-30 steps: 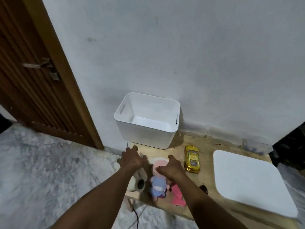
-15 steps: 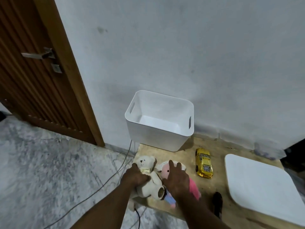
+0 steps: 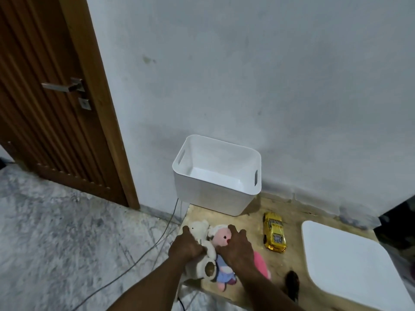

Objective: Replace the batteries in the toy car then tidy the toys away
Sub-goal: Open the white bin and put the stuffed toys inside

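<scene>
Single head view, looking forward-down from above, table point(image 3: 251, 223) near.

Both forearms reach forward, left hand point(image 3: 187, 244) and right hand point(image 3: 238, 245) curled palm-down.

1. No readable text, brand, number or sign anywhere.
2. Car point(image 3: 274, 232): patterned patches on roof and hood, too blurred to tell whether they are lettering.
3. Bin point(image 3: 215, 194): plain white, no label showing.
4. Plush toys: no tags or print visible.
</scene>
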`<state>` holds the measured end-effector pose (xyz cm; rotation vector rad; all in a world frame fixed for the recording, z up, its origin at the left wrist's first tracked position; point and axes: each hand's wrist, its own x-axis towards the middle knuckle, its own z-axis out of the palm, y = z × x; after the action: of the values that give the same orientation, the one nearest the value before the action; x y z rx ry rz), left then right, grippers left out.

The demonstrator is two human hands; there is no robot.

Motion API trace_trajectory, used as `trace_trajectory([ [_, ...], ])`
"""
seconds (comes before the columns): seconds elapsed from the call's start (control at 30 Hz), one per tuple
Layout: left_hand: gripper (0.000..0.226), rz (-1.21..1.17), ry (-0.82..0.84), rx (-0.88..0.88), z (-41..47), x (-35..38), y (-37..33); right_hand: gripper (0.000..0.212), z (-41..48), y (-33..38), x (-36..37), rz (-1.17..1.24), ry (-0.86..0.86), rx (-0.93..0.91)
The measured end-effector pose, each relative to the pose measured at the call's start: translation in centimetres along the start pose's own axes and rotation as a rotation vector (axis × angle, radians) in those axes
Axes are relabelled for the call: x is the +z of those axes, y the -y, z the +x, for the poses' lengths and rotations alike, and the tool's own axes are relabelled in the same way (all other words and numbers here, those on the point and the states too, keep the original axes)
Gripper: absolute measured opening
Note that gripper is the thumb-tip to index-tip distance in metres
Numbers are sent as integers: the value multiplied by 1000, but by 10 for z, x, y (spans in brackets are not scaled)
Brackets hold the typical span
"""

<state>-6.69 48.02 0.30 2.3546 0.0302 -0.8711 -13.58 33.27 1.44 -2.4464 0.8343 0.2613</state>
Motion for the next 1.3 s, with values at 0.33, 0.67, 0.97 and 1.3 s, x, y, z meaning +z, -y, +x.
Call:
trace_trajectory([
  [0.33, 85, 85, -135, -24, 6, 22, -13, 71, 10, -17, 7, -11, -6, -19],
  [0.67, 80, 22, -289, 198, -33, -81, -27, 80, -1, 24, -73, 68, -188, -248],
  [0.97, 71, -223, -584, 490, -41, -166, -127, 75, 19, 111, -170, 403, -461, -434],
  [1.3, 73, -127, -430, 293, 69, -146, -197, 68, 158, 108, -177, 430, -207, -233],
])
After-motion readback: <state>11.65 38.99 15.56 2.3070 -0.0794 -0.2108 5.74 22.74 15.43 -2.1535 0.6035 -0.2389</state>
